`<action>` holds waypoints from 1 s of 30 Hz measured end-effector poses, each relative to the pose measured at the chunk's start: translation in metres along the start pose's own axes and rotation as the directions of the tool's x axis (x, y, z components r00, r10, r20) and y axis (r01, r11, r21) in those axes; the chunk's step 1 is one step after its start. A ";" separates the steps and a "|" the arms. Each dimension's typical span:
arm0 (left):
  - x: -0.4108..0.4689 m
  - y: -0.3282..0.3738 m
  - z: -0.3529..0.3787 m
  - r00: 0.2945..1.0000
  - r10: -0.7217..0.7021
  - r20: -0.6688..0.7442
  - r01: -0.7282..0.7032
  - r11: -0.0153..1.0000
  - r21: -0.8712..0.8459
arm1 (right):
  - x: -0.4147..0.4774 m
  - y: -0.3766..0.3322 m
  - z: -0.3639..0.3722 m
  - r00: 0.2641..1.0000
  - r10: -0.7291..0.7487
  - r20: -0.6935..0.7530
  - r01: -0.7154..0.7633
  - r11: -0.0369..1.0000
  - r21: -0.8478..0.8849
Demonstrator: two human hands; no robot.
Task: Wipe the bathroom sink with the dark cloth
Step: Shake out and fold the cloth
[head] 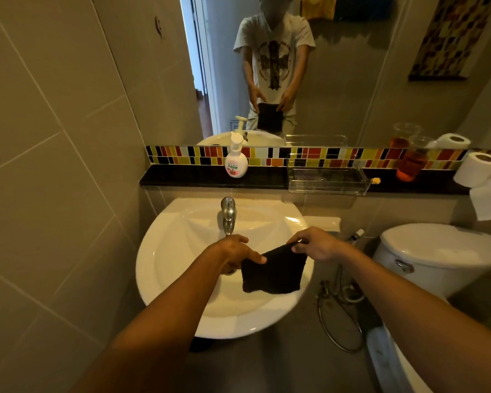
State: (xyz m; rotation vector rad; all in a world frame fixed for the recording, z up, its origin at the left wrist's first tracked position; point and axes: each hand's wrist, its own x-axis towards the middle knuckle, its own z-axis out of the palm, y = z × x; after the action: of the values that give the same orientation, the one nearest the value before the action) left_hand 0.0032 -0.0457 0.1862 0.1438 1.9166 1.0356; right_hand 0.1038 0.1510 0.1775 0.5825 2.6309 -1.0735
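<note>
while both hands pinch the dark cloth, it hangs, seemingly untouching, over the white sink.

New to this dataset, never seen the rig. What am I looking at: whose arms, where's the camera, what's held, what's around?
No robot here: one wide-angle camera on a person's head looks down at their bare arms. The mirror ahead reflects the same person. The left hand and right hand each pinch a top corner of the dark cloth, which hangs spread over the white sink, below the tap. Wiping hasn't begun. On the black ledge: a soap bottle, a clear tray, an orange bottle and a paper roll. A toilet tank stands at the right.
</note>
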 end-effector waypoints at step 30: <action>0.010 -0.011 -0.007 0.902 0.356 -0.245 -0.246 0.889 0.386 | 0.009 -0.002 0.018 0.984 -0.087 -0.156 0.057 0.981 -0.184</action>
State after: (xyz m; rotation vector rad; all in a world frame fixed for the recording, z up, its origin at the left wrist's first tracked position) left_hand -0.0045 -0.0521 0.1731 0.5280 2.4142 0.9516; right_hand 0.0967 0.1396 0.1627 0.5615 2.8723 -0.8269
